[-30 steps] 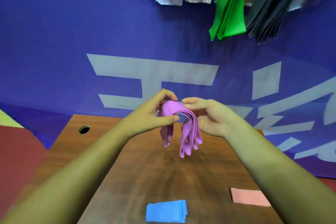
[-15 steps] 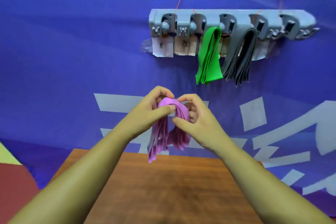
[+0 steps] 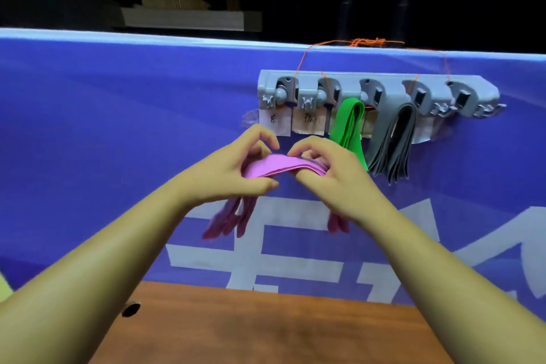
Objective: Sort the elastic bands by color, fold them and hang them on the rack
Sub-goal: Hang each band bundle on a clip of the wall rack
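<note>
A stack of pink elastic bands (image 3: 280, 165) arches between both hands, held up in front of the blue banner with white lettering (image 3: 118, 133), just below the left end of the grey plastic hook rack (image 3: 384, 87). The left hand (image 3: 233, 174) has its grip clamped on the stack's left side, and the right hand (image 3: 336, 183) pinches the right side. Loose ends hang below each hand. On the rack, a folded green elastic band (image 3: 348, 127) and a bundle of grey elastic bands (image 3: 396, 148) hang side by side. The brown wooden bench (image 3: 266, 331) lies below.
</note>
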Action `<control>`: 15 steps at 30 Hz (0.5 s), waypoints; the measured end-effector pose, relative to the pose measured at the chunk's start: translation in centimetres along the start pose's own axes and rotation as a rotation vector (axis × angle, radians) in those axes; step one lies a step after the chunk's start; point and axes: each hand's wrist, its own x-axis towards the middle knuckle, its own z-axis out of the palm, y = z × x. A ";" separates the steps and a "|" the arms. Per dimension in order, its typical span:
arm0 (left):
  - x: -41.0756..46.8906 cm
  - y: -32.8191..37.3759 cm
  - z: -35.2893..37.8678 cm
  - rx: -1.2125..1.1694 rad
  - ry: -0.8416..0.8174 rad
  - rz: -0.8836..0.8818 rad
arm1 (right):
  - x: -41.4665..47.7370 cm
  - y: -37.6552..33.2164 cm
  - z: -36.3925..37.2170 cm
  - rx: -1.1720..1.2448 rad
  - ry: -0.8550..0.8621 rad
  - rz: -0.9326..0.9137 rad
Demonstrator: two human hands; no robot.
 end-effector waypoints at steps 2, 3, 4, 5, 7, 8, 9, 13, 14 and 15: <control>0.2 -0.2 -0.9 -0.154 0.043 0.006 | 1.0 -0.2 0.3 0.081 0.024 0.006; 0.4 -0.2 -1.2 -0.195 0.058 0.016 | 1.4 -0.2 0.4 0.105 0.029 0.011; 0.6 -0.3 -1.5 -0.216 0.075 0.031 | 1.9 -0.1 0.6 0.119 0.032 0.008; 0.8 -0.4 -1.7 -0.230 0.097 0.044 | 2.3 -0.2 0.7 0.123 0.032 -0.003; 1.4 -0.5 -2.4 -0.254 0.154 0.045 | 3.1 -0.4 1.2 0.085 0.044 -0.033; 1.7 -0.7 -2.9 -0.261 0.177 0.040 | 3.5 -0.5 1.4 0.051 0.063 -0.050; 1.9 -0.8 -3.4 -0.263 0.189 0.037 | 3.9 -0.6 1.6 0.023 0.089 -0.067; 3.2 -1.3 -5.5 -0.322 0.186 0.058 | 5.7 -1.3 1.8 -0.071 0.202 -0.143; 3.6 -1.3 -5.9 -0.333 0.189 0.073 | 6.2 -1.4 1.7 -0.071 0.234 -0.151; 3.9 -1.2 -6.3 -0.334 0.194 0.088 | 6.8 -1.5 1.7 -0.059 0.267 -0.151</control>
